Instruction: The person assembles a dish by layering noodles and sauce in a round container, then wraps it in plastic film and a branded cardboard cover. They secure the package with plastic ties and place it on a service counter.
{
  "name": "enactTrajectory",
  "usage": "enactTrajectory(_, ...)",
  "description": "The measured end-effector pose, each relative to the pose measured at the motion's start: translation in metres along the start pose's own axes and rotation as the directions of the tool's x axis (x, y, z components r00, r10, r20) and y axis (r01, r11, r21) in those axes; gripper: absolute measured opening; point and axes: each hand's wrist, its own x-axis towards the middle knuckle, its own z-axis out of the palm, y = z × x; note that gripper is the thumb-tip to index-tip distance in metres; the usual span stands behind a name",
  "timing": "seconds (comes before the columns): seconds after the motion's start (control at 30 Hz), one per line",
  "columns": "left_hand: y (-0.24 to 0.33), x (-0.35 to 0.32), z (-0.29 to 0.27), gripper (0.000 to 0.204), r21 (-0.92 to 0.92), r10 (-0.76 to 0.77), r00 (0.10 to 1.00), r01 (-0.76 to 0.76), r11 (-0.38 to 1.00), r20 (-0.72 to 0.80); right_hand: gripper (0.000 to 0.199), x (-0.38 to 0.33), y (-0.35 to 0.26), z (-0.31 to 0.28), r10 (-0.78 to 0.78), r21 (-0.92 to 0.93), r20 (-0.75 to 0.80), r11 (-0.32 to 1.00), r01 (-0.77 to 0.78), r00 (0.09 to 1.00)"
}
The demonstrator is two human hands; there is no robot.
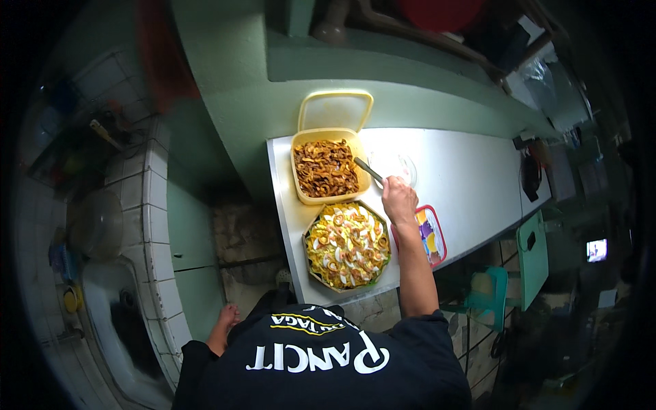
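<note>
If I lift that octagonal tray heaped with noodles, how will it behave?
The octagonal noodle tray probably feels heavy, being piled full. It looks thin-walled, so it may flex if lifted by one edge. The loose toppings could slide off. The right hand holds a utensil over the yellow plastic container.

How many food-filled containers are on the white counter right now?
2: the yellow plastic tub of brown fried pieces at the back, and the octagonal tray of yellow noodles in front of it.

On the table (471, 178) a tub of fried pieces (326, 169) is set behind an octagonal platter of noodles (347, 244), its lid (335, 111) hinged back. A clear bowl (392, 166) lies right of the tub, a small lidded box (430, 236) right of the platter.
</note>
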Motion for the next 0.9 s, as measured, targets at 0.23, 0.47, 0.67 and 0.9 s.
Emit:
enactTrajectory(0.23, 0.048, -0.012, 0.010, 0.032, -0.017, 0.051, 0.997, -0.050, 0.999, 0.058, 0.019, 0.007, -0.022, 0.037, -0.005, -0.123, 0.107, 0.992, 0.019, 0.994)
enactTrajectory(0.47, 0.039, -0.036, 0.017, 0.032, -0.064, -0.012, 0.999, 0.014, 0.998, 0.040, 0.016, 0.023, -0.036, 0.059, -0.037, -0.117, 0.106, 0.992, 0.049, 0.994)
enactTrajectory(0.67, -0.012, -0.034, 0.008, 0.033, -0.080, -0.075, 0.997, 0.075, 0.994, 0.002, 0.026, -0.002, -0.017, 0.020, -0.015, 0.012, -0.036, 1.000, 0.015, 0.999)
enactTrajectory(0.9, -0.014, -0.017, 0.001, 0.032, -0.039, 0.005, 1.000, -0.004, 0.999, 0.007, 0.021, -0.061, 0.010, -0.001, -0.106, 0.315, -0.147, 0.938, 0.148, 0.983)
